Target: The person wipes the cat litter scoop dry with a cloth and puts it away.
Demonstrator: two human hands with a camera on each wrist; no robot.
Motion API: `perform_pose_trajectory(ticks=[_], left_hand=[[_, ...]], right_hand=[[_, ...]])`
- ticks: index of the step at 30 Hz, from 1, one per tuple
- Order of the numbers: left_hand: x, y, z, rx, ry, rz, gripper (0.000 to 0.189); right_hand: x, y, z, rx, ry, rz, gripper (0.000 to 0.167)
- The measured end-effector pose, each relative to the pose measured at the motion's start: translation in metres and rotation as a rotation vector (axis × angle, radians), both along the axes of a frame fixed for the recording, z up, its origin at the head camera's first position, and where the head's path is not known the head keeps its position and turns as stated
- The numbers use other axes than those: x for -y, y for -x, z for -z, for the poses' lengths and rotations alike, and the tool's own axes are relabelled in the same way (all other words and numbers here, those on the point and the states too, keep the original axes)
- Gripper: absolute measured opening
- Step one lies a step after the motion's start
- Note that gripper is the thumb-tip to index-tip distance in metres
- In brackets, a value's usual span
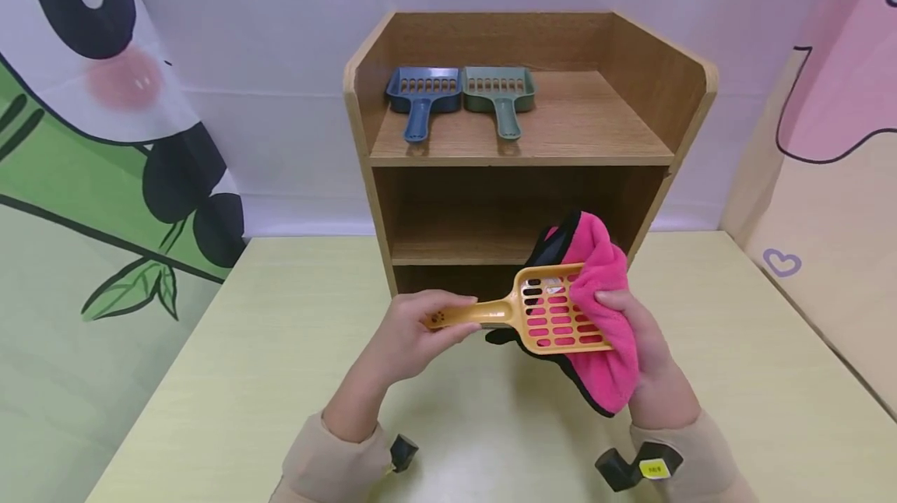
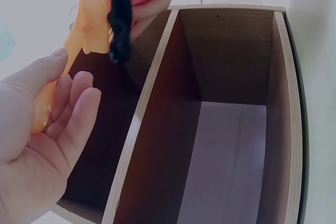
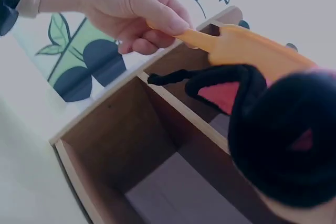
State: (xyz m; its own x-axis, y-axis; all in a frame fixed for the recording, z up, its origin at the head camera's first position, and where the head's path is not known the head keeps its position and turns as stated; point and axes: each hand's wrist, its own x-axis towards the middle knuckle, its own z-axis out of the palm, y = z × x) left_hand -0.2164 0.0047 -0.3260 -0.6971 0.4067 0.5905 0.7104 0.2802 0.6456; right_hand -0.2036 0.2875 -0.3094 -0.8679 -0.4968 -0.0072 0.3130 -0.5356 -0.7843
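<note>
An orange-yellow litter scoop [image 1: 554, 312] with a slotted blade is held level above the table, its handle toward the left. My left hand [image 1: 416, 332] pinches that handle between thumb and fingers; the left wrist view shows the handle [image 2: 44, 103] lying across the palm. My right hand [image 1: 641, 328] grips a pink cloth [image 1: 606, 277] with black edging, folded around the far end of the blade. Through the slots the pink fabric shows behind the blade. In the right wrist view the bunched black side of the cloth [image 3: 283, 135] hides most of the right hand.
A wooden shelf unit [image 1: 522, 162] stands at the back of the table [image 1: 301, 363]. On its top board lie a blue litter scoop [image 1: 423, 94] and a green litter scoop [image 1: 499, 94], side by side, handles facing forward. Behind hangs a printed cloth backdrop [image 1: 280, 36].
</note>
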Motion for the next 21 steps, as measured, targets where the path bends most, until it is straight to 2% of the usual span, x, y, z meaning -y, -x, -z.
perform_pose_trajectory(ticks=[3,8,10,12,15,18,21], left_hand=[[0.002,0.002,0.001,-0.051,0.009,-0.004,0.028],[0.003,0.002,0.001,-0.074,0.027,-0.006,0.028],[0.002,0.002,0.001,-0.057,0.036,-0.011,0.027],[0.000,0.001,0.002,-0.042,0.035,-0.010,0.025],[-0.003,0.001,0.003,-0.032,0.018,-0.004,0.024],[-0.008,0.001,0.006,-0.075,0.000,-0.002,0.026],[-0.013,0.001,0.009,-0.122,0.007,-0.007,0.029]], right_hand=[[-0.001,0.002,-0.002,-0.027,-0.194,0.117,0.032],[0.002,0.003,-0.003,-0.153,-0.600,0.426,0.038],[0.005,0.002,-0.004,-0.157,-0.685,0.530,0.042],[0.007,0.001,-0.005,-0.153,-0.719,0.598,0.043],[0.008,0.000,-0.007,-0.178,-0.770,0.604,0.049],[0.008,-0.001,-0.008,-0.275,-0.906,0.522,0.065],[0.009,0.001,-0.006,-0.378,-1.061,0.445,0.089]])
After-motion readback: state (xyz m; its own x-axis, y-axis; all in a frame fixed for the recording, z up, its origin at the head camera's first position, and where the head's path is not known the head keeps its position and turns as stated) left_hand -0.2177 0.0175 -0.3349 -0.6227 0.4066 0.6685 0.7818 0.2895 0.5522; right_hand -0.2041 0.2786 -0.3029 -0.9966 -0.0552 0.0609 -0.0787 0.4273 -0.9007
